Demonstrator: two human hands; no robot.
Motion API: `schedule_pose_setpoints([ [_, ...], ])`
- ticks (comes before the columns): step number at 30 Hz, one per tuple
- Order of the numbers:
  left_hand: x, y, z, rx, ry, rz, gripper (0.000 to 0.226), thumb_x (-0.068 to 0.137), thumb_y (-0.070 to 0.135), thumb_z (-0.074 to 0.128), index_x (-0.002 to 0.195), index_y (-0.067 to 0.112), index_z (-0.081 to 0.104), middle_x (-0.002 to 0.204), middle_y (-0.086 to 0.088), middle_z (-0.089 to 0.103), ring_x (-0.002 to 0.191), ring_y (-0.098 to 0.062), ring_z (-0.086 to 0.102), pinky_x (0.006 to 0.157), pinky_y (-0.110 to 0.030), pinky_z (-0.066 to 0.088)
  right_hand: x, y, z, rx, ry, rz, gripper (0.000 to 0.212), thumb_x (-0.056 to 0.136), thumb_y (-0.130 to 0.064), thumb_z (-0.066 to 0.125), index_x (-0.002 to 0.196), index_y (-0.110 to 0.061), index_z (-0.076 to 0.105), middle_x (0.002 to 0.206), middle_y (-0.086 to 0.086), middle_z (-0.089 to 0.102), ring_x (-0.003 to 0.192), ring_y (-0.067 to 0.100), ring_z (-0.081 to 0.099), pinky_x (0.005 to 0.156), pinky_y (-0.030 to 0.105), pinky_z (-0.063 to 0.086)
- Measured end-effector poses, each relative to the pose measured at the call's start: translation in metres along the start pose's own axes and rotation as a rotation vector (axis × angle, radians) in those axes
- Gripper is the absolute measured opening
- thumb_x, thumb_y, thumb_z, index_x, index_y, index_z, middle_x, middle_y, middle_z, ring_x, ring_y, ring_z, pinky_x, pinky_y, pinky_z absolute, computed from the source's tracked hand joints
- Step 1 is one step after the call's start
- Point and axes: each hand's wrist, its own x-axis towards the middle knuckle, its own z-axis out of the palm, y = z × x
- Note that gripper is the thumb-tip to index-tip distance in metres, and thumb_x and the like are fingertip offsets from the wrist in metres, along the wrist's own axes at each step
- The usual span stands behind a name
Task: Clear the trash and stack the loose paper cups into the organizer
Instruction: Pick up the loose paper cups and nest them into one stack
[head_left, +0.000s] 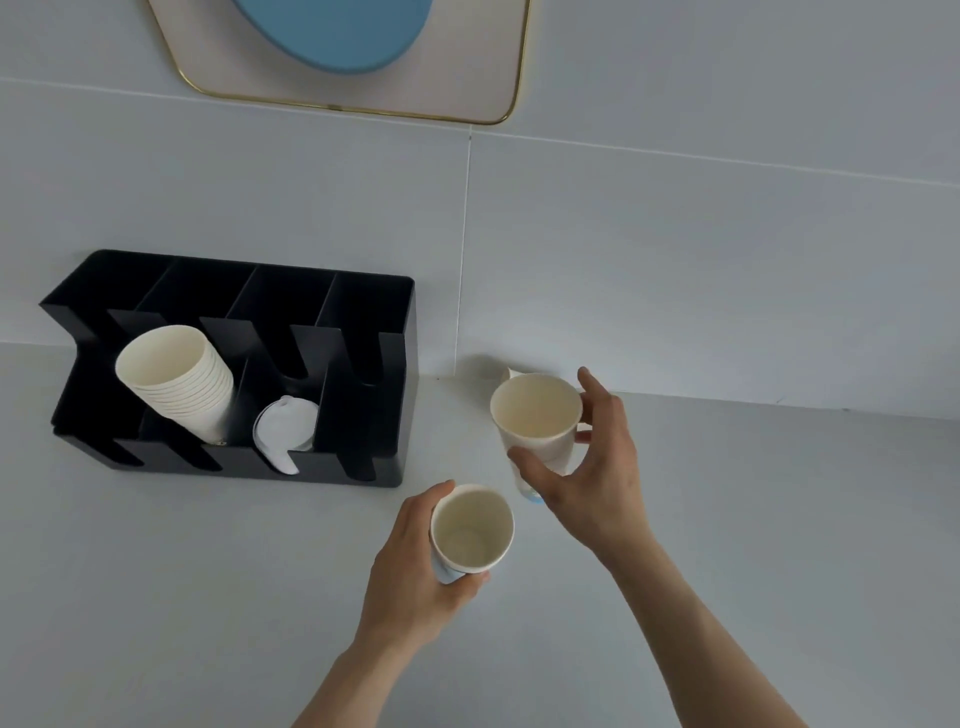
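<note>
A black organizer (363, 306) with several slots stands on the white counter against the wall. One slot holds a tilted stack of paper cups (176, 379); the slot to its right holds white lids (283, 426). My left hand (410, 577) grips one empty paper cup (470, 530), upright, in front of the organizer's right end. My right hand (597, 467) wraps around a second empty paper cup (535, 410) further back near the wall. A small bit of another cup rim (514, 372) peeks out behind it.
The white counter (182, 597) runs wide on both sides of my arms. A tiled wall (675, 260) rises behind, with a gold-rimmed panel (514, 98) and a blue shape (337, 31) on it above the organizer.
</note>
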Motion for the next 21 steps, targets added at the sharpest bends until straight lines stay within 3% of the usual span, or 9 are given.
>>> schedule_pose_setpoints([
  [3,0.0,0.002,-0.001,-0.003,0.008,-0.003,0.09,0.061,0.045,0.086,0.136,0.045,0.037,0.131,0.027,0.048,0.113,0.005,0.052,0.084,-0.018,0.05,-0.017,-0.022,-0.014,0.171,-0.044,-0.064,0.099,0.069,-0.035,0.09,0.15,-0.019,0.036,0.13,-0.004,0.053,0.121,0.011,0.056,0.094,0.018,0.049],
  [6,0.0,0.003,0.0,0.011,0.005,0.006,0.086,0.061,0.048,0.087,0.133,0.044,0.039,0.126,0.027,0.05,0.11,-0.002,0.057,0.081,-0.015,0.052,-0.034,-0.025,-0.007,0.236,-0.135,-0.068,0.09,0.069,-0.033,0.09,0.144,-0.018,0.043,0.131,-0.003,0.055,0.122,0.018,0.057,0.095,0.035,0.054],
  [8,0.0,0.004,0.001,0.01,0.007,-0.002,0.084,0.062,0.049,0.087,0.13,0.043,0.04,0.126,0.025,0.052,0.11,-0.005,0.058,0.08,-0.01,0.049,-0.044,-0.021,0.003,0.209,-0.198,-0.048,0.089,0.068,-0.034,0.089,0.142,-0.019,0.043,0.129,-0.004,0.055,0.12,0.016,0.058,0.094,0.037,0.054],
  [12,-0.001,0.004,0.002,0.0,0.024,-0.027,0.082,0.06,0.048,0.087,0.129,0.038,0.043,0.124,0.021,0.054,0.108,-0.006,0.06,0.078,-0.009,0.047,-0.059,-0.009,0.021,0.089,-0.296,-0.026,0.091,0.07,-0.05,0.082,0.146,-0.021,0.041,0.132,-0.011,0.049,0.118,0.003,0.054,0.095,0.024,0.051],
  [17,-0.001,0.004,0.005,-0.011,0.039,-0.039,0.09,0.06,0.039,0.091,0.135,0.038,0.041,0.132,0.02,0.053,0.114,-0.007,0.057,0.081,-0.006,0.042,-0.066,0.009,0.029,-0.001,-0.419,-0.003,0.105,0.069,-0.06,0.081,0.154,-0.025,0.03,0.142,-0.016,0.043,0.126,0.004,0.05,0.104,0.03,0.049],
  [21,-0.001,0.003,0.004,-0.004,0.015,-0.052,0.118,0.06,0.041,0.092,0.152,0.038,0.019,0.141,0.018,0.049,0.12,-0.01,0.056,0.093,-0.026,0.054,-0.068,0.017,0.032,-0.056,-0.459,0.022,0.106,0.072,-0.067,0.076,0.156,-0.03,0.023,0.148,-0.017,0.041,0.13,0.007,0.048,0.108,0.031,0.046],
])
